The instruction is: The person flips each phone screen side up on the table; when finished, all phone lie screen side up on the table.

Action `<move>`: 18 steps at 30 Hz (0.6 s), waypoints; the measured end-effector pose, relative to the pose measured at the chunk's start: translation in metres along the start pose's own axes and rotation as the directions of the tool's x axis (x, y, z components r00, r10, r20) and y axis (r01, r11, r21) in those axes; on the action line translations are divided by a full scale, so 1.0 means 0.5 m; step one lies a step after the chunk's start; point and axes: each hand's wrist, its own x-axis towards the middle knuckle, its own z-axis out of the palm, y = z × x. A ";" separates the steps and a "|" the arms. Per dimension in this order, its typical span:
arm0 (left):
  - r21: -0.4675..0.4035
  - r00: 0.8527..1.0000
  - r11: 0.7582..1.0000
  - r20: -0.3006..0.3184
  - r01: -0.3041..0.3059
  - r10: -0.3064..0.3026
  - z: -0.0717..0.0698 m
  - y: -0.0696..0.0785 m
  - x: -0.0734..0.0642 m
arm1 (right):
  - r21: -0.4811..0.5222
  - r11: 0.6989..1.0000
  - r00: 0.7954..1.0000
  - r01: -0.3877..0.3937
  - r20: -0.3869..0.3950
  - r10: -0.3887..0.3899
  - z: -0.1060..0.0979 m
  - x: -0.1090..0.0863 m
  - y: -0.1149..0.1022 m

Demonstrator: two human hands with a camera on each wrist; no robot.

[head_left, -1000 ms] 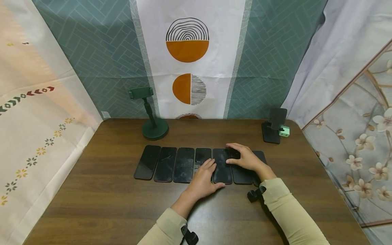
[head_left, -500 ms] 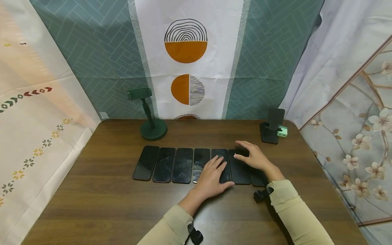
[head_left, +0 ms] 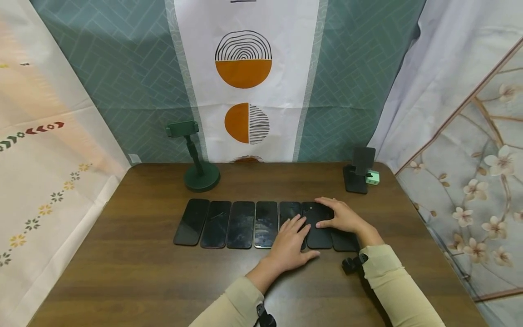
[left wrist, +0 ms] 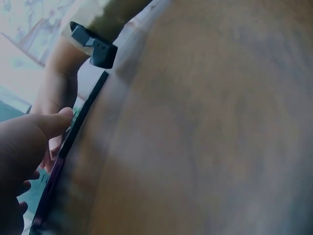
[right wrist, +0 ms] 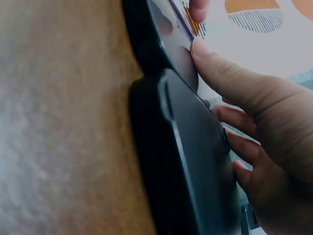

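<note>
Several black smartphones lie side by side in a row on the wooden table, from a leftmost phone [head_left: 191, 222] to a rightmost phone [head_left: 344, 242]. My left hand [head_left: 288, 247] has its fingers spread over the lower part of a phone [head_left: 290, 209] right of the row's middle, thumb pointing right. My right hand [head_left: 347, 218] reaches over the second phone from the right [head_left: 318, 238], with thumb and index finger spread apart above it. In the right wrist view the thumb [right wrist: 234, 78] extends over a dark phone, and the other fingers lie loosely bent behind the nearer phone [right wrist: 195, 152].
A green phone stand [head_left: 201, 176] is at the back left of the table [head_left: 122, 272]. At the back right stands a black holder [head_left: 356, 177] beside a small mint-green block [head_left: 372, 177]. Patterned cloths [head_left: 241, 91] hang around the table.
Both hands have shifted right along the row: the left fingers from the middle phones onto one further right, the right hand onto the second phone from the right. The phones keep their order.
</note>
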 end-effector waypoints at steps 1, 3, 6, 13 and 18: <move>0.006 1.000 1.000 0.000 -0.003 0.003 0.003 0.004 0.002 | -0.002 1.000 1.000 0.003 -0.003 -0.003 -0.001 0.000 0.001; 0.009 1.000 1.000 -0.008 -0.010 0.011 0.008 0.011 0.006 | -0.012 1.000 1.000 0.012 -0.013 -0.012 -0.002 0.000 0.005; 0.009 1.000 1.000 -0.015 -0.012 0.012 0.015 0.020 0.006 | -0.016 1.000 0.999 0.026 -0.023 -0.026 0.002 -0.001 0.006; 0.044 1.000 0.999 -0.024 0.005 -0.004 0.024 0.045 0.013 | 0.002 0.999 0.999 0.037 -0.031 -0.037 0.005 -0.005 0.011; 0.086 0.998 0.995 -0.045 0.040 -0.036 0.030 0.059 0.024 | 0.011 0.999 0.998 0.037 -0.050 -0.036 0.004 -0.006 0.012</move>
